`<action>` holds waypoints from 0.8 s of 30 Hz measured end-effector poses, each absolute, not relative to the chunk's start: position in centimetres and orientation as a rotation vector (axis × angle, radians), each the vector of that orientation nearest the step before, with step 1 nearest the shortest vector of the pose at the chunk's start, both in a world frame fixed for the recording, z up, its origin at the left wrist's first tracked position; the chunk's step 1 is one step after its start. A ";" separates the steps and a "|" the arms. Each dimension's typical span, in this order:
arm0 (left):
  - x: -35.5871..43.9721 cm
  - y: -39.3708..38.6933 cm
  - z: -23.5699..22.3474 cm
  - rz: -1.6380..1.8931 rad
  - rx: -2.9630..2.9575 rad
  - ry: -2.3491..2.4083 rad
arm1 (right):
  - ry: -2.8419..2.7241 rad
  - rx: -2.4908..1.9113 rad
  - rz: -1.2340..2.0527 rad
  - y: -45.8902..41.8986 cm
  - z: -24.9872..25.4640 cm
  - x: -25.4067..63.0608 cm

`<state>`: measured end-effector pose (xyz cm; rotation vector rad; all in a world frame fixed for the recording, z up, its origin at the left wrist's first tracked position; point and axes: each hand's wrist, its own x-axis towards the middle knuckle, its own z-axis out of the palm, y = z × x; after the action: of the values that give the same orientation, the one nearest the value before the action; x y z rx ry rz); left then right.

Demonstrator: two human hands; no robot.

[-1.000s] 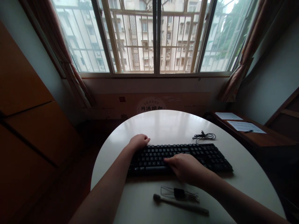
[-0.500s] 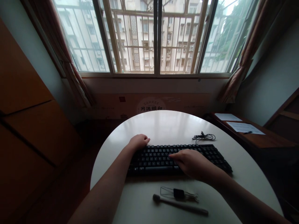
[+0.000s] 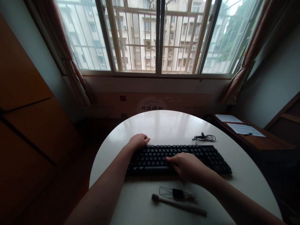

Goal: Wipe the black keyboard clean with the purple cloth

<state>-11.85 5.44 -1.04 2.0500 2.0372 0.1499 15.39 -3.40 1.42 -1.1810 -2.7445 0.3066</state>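
A black keyboard [image 3: 152, 159] lies flat on the white round table. At its back left corner, my left hand [image 3: 139, 141] is closed on the edge, its fingertips partly hidden. Over the middle keys, my right hand [image 3: 187, 164] has thumb and forefinger pinched together. A tiny purplish spot shows at those fingertips, too small to name. In front of the keyboard lie a wire keycap puller [image 3: 178, 193] with a black middle and a toothbrush [image 3: 179, 205] with dark bristles.
The keyboard's coiled black cable [image 3: 203, 137] rests behind it on the table [image 3: 164, 125]. To the right, papers [image 3: 246, 129] and a dark pen [image 3: 247, 134] lie on a brown wooden surface. A barred window [image 3: 157, 40] stands beyond.
My right hand has shifted slightly left across the keys, still pinched. My left hand stays at the back left corner. The camera view has shifted a little.
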 end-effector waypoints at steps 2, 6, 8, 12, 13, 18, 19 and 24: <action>-11.9 5.5 -1.1 0.155 2.060 2.030 | -2.765 -1.198 0.299 -3.5 1.8 15.6; -12.1 5.6 -1.2 0.164 2.083 2.021 | -2.754 -1.215 0.327 -3.5 1.7 15.6; -12.1 5.6 -1.2 0.167 2.084 2.020 | -2.725 -1.215 0.339 -3.4 1.5 15.4; -12.0 5.6 -1.1 0.165 2.076 2.027 | -2.729 -1.201 0.338 -3.4 1.7 15.4; -12.0 5.6 -1.1 0.161 2.076 2.029 | -2.746 -1.195 0.340 -3.4 1.8 15.5; -12.0 5.6 -1.2 0.151 2.092 2.028 | -2.771 -1.180 0.396 -3.6 2.3 16.2; -12.0 5.6 -1.3 0.151 2.097 2.028 | -2.757 -1.186 0.404 -3.6 2.2 16.1; -12.2 5.7 -1.4 0.150 2.080 2.036 | -2.695 -1.181 0.410 -3.3 1.4 15.5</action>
<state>-12.16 5.73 -1.37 2.0797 2.0358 0.1503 15.47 -3.28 1.35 -1.1810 -2.6955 0.4099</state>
